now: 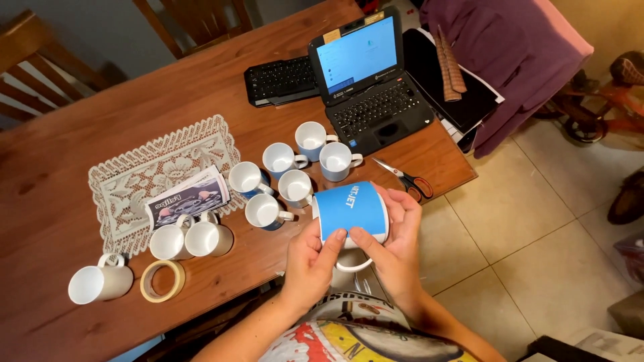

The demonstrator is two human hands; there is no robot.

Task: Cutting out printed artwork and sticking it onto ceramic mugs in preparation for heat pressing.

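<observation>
From the head camera, both hands hold one mug (pixel 351 213) over the near edge of the wooden table (pixel 80 201), just above the person's lap. The mug is white with a blue wrap around its body, lying on its side with the handle pointing down toward the person. The left hand (pixel 310 263) grips it from below and the left, thumb pressed on the lower edge of the blue wrap; the right hand (pixel 397 236) closes around the right side, its fingers curling over the far rim and its thumb meeting the left thumb on the wrap. Just beyond the held mug stands a cluster of six blue-wrapped mugs (pixel 295 171), all upright with white insides showing. Further left, two plain white mugs (pixel 191 239) lean together at the edge of a lace doily (pixel 144 167), on which a printed sheet (pixel 188 199) lies. A third white mug (pixel 99 282) lies on its side near the left end of the table, with a roll of tape (pixel 162 280) just beside it. Scissors with red handles (pixel 406 178) lie near the right edge — close to the right hand. An open laptop (pixel 369 80) sits behind the mugs, a separate black keyboard (pixel 280 80) beside it.
</observation>
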